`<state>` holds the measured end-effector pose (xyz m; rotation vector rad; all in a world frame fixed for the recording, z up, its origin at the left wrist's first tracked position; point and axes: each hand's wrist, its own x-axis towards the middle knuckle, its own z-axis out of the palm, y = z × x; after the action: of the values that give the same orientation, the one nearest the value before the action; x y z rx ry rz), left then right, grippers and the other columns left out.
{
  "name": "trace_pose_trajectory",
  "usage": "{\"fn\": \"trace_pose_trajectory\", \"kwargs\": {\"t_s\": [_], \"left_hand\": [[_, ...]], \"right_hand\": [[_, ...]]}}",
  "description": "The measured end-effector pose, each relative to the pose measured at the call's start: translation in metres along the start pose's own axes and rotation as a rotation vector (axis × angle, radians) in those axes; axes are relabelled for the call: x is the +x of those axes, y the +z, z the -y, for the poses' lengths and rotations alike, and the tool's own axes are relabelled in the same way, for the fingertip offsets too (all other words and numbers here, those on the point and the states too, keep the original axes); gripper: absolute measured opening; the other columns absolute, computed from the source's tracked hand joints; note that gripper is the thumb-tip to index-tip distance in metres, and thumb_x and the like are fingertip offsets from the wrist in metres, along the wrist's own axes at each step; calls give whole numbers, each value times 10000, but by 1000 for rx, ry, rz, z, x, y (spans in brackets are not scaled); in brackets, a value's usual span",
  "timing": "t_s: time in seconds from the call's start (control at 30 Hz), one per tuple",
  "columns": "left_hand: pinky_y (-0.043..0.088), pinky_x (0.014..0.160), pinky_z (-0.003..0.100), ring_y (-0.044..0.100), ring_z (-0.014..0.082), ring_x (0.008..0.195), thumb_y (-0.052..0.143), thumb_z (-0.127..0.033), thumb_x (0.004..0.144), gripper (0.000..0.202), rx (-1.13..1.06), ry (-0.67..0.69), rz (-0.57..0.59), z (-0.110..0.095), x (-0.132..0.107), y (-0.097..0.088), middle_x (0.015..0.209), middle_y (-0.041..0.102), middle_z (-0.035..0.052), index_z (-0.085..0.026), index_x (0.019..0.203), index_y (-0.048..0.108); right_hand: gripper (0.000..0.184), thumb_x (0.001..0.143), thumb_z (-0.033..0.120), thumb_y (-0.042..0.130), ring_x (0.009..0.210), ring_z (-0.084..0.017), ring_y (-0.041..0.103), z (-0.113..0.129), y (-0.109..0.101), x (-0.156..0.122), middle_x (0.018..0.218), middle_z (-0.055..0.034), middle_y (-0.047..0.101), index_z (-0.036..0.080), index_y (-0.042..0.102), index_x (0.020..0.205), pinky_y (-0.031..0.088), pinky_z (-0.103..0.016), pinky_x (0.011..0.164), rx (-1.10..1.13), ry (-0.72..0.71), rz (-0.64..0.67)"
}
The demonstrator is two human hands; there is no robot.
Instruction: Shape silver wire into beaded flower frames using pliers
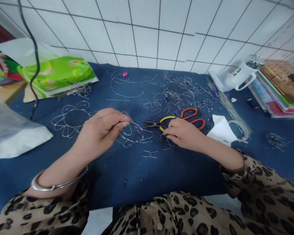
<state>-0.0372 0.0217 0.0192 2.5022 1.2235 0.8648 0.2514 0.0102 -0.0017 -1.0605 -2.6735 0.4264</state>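
White bag (19,129) is lying at the worktop's (142,182) left edge. The left hand (103,127) is pinching a wire ring (137,141), midway from near edge to far edge. The right hand (182,133) is resting curled, almost closed, over the pliers (156,124); if it is gripping them, I cannot tell.

Light cool, soft, moderately bright; faint shadows on dark table (186,173). Tiled wall (147,40) stretched toward corners; thin wires (136,141) slightly soft.
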Motion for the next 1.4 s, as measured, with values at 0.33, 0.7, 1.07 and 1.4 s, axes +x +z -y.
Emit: {"fn": "trace_pose_trajectory", "kwargs": {"t_s": [0.33,0.7,1.07,1.4], "left_hand": [[449,792,279,571,154,867,493,-223,879,142,63,-51,-3,-5,-1,-3,888,625,25,-191,923,623],[444,817,272,568,150,878,483,-221,887,169,59,-43,27,-11,0,-3,893,630,48,-156,926,635],[472,819,320,594,180,873,481,-249,875,175,15,-5,0,-10,-1,1,897,647,48,-190,928,637],[479,821,333,604,189,869,480,-256,870,178,31,-5,-3,-11,-2,1,890,649,49,-190,932,633]], "right_hand": [[192,862,207,478,856,-183,472,8,-13,-10,875,-69,537,183,660,917,379,-340,779,-110,29,87],[251,903,156,372,791,-173,428,33,-10,-10,799,-65,563,146,599,796,309,-327,747,-364,-188,251],[224,893,211,392,812,-182,443,26,-5,-9,836,-76,573,142,602,857,314,-328,748,-329,-233,231],[238,871,333,481,879,-210,467,27,-1,-7,886,-96,572,147,628,898,329,-344,772,-261,9,173]]}}
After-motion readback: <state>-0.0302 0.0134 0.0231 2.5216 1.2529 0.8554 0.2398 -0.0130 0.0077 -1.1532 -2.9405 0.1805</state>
